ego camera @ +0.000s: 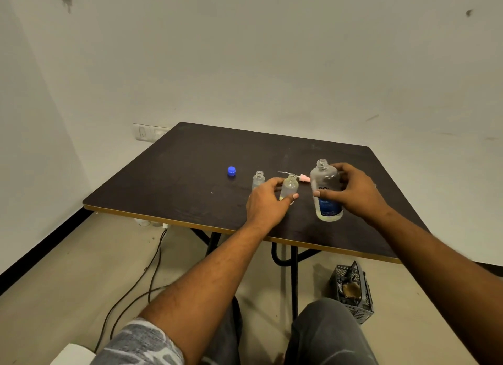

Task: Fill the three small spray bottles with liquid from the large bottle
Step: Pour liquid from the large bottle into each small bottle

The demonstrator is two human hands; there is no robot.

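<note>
While the right hand [353, 190] is wrapping its grip round the upright large bottle [326, 191], the left hand [268, 201] is pinching a small spray bottle [290, 186] just beside it, both necks open upward.

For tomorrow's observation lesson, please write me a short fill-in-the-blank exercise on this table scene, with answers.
1. The loose cap on the table is ____ in colour.
2. The right hand grips the ____ bottle.
3. The left hand holds a small bottle whose neck is ____.
4. The pink sprayer lies ____ the two held bottles.

Answers: blue; large; open; behind
</note>
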